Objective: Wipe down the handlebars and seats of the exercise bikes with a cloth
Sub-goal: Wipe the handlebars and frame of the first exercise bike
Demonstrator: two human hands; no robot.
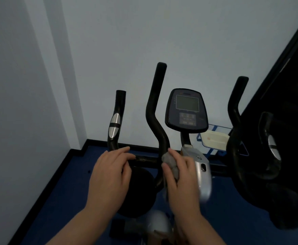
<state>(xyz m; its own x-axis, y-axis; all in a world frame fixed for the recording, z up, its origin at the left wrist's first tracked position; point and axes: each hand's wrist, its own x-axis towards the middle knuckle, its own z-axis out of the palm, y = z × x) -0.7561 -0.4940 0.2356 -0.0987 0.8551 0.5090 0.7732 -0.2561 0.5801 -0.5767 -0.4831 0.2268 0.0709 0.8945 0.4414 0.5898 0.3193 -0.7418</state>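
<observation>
I am seeing a blue floor carrying the exercise bike, and a pale tray is lying by the wall.

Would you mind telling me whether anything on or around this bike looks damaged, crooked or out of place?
Nothing stands out. The handlebar and console look intact, the right hand holds the cloth against the bar, and the left hand rests on it. The white tray behind is too dim to judge.
</observation>
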